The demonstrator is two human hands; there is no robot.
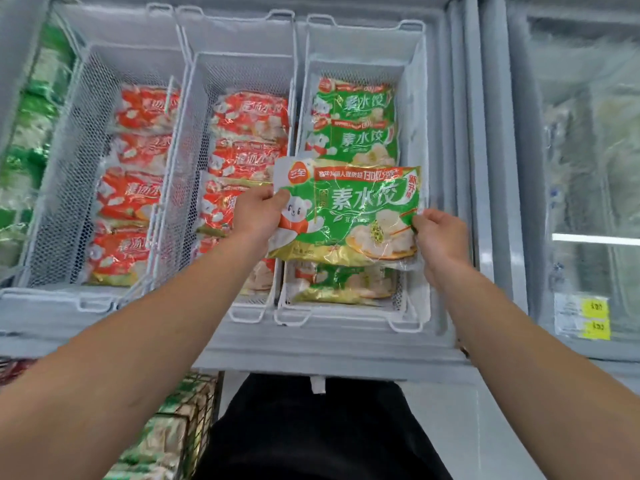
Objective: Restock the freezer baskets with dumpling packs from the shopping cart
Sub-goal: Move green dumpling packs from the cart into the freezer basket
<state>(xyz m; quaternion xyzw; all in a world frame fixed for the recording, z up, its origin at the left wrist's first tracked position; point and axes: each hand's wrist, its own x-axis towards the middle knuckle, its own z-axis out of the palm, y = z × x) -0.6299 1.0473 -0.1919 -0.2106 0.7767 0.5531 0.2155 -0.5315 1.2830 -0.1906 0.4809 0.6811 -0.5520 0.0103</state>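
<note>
I hold a green dumpling pack (360, 213) flat above the right-hand white wire basket (414, 306) of the open chest freezer. My left hand (258, 211) grips the pack's left edge and my right hand (441, 233) pinches its right edge. Below it in that basket lie more green packs (356, 112), two at the far end and one partly hidden at the near end. The shopping cart (180, 427) shows at the lower left with green packs inside.
The middle basket (239, 313) and the left basket (93, 303) hold rows of red dumpling packs (249, 133). A closed glass-lidded freezer (588, 168) with yellow price tags stands to the right. The freezer's front rim (311, 355) runs just before my body.
</note>
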